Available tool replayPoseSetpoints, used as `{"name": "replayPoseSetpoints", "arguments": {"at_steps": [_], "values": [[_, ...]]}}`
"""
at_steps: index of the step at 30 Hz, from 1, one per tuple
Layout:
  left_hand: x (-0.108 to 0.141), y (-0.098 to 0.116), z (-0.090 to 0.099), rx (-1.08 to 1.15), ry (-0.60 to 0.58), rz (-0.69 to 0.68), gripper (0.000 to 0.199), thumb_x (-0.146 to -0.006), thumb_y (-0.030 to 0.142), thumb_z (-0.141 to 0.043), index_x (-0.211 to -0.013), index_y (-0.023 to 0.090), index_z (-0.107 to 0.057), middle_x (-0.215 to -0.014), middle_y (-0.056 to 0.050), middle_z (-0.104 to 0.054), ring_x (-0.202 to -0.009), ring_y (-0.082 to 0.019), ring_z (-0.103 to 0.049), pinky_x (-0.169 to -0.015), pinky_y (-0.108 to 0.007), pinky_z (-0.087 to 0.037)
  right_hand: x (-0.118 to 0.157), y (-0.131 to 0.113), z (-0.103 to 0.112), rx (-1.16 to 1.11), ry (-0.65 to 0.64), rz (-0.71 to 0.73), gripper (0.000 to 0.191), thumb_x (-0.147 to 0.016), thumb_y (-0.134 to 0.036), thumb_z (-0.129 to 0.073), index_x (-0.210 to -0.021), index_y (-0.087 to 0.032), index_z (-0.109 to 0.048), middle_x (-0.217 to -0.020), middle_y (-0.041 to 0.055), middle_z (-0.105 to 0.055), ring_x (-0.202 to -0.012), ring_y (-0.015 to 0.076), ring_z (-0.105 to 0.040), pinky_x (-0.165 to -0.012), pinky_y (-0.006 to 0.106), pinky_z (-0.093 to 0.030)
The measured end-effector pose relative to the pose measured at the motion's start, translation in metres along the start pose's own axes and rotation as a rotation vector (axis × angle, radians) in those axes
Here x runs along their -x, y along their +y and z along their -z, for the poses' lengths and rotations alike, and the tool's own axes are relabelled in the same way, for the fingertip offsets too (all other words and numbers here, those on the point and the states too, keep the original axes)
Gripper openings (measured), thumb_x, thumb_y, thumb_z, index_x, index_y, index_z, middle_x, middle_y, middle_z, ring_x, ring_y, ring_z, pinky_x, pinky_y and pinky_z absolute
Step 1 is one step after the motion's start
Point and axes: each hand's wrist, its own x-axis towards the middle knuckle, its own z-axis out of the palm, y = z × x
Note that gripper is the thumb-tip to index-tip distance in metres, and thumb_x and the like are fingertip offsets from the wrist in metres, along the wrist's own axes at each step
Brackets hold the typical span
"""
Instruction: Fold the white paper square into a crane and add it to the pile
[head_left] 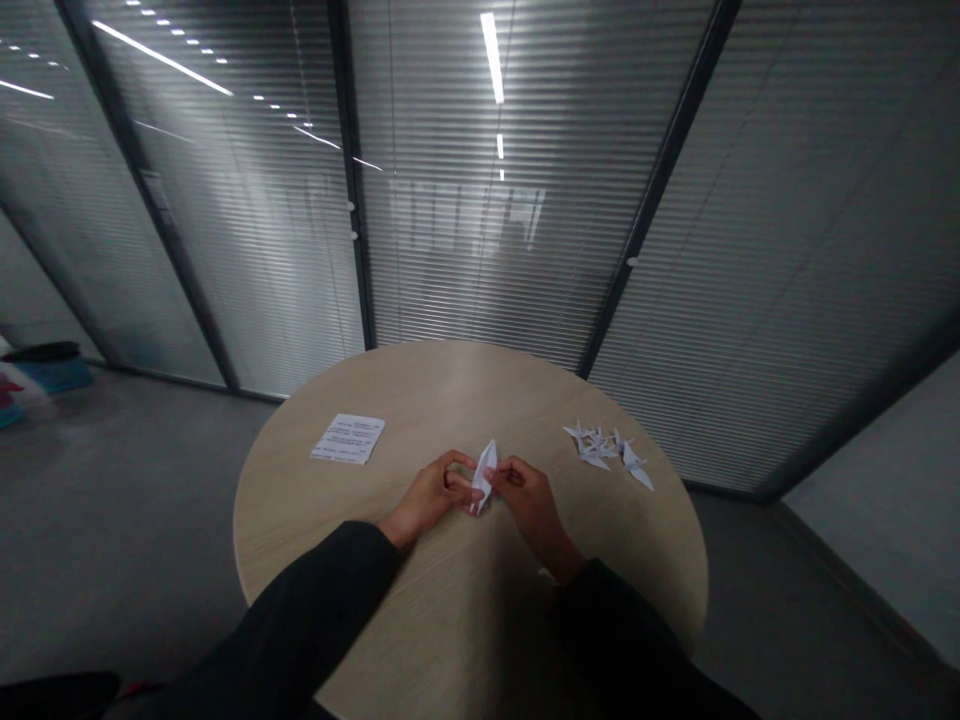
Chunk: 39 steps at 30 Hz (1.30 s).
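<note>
A narrow folded white paper with pointed ends is held between my two hands above the round table's middle. My left hand pinches its lower left side, fingers curled. On the right edge of the same paper, my right hand closes thumb and index finger. Several folded white paper shapes with pointed tips lie in a group at the right of the table. A stack of square white paper with printed lines rests on the left side.
The round wooden table stands before glass partitions with blinds. On the floor at the far left is a blue bin with a black top. A white wall rises at the right.
</note>
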Motion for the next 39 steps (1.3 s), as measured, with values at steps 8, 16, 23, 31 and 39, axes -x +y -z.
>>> {"name": "replayPoseSetpoints", "arguments": {"at_steps": [8,16,23,31,39], "values": [[0.003,-0.006,-0.005,0.108,-0.049,0.131,0.050,-0.054,0.038,-0.087,-0.083,0.014,-0.053,-0.069,-0.006,-0.071,-0.063,-0.020,-0.070,-0.064,-0.032,-0.055,-0.002,0.000,-0.002,-0.090,-0.039,-0.050,0.026,-0.067,-0.042,-0.070,-0.073,-0.019,-0.063,-0.069,0.0016,-0.067,-0.065,0.0183,-0.062,-0.061,0.027,-0.046],[0.005,-0.005,-0.007,0.068,-0.160,0.175,0.045,-0.058,0.040,-0.084,-0.084,0.011,-0.060,-0.076,-0.009,-0.072,-0.066,-0.021,-0.071,-0.064,-0.032,-0.055,-0.001,0.001,0.001,-0.066,-0.099,-0.130,0.030,-0.063,-0.044,-0.073,-0.069,-0.016,-0.066,-0.065,0.0034,-0.068,-0.060,0.0181,-0.060,-0.056,0.026,-0.044],[0.008,-0.003,-0.009,0.041,-0.214,0.186,0.043,-0.060,0.046,-0.082,-0.078,0.009,-0.068,-0.076,-0.009,-0.072,-0.069,-0.021,-0.071,-0.070,-0.033,-0.054,0.001,0.001,0.002,0.010,-0.040,-0.114,0.026,-0.065,-0.041,-0.071,-0.062,-0.016,-0.065,-0.055,-0.0004,-0.061,-0.052,0.0143,-0.053,-0.050,0.025,-0.039],[0.012,0.003,-0.011,0.029,-0.268,0.190,0.046,-0.069,0.050,-0.075,-0.086,0.008,-0.071,-0.085,-0.015,-0.074,-0.079,-0.022,-0.071,-0.081,-0.038,-0.053,0.001,-0.008,0.005,-0.009,-0.044,-0.122,0.026,-0.062,-0.041,-0.071,-0.060,-0.016,-0.064,-0.055,0.0004,-0.062,-0.051,0.0142,-0.053,-0.050,0.025,-0.040],[0.011,0.000,-0.014,0.026,-0.203,0.155,0.050,-0.064,0.056,-0.076,-0.079,0.009,-0.068,-0.070,-0.009,-0.071,-0.062,-0.018,-0.068,-0.065,-0.032,-0.053,0.002,-0.007,0.001,-0.017,-0.053,-0.146,0.026,-0.061,-0.041,-0.071,-0.064,-0.015,-0.067,-0.057,0.0019,-0.064,-0.052,0.0148,-0.054,-0.050,0.025,-0.041]]}}
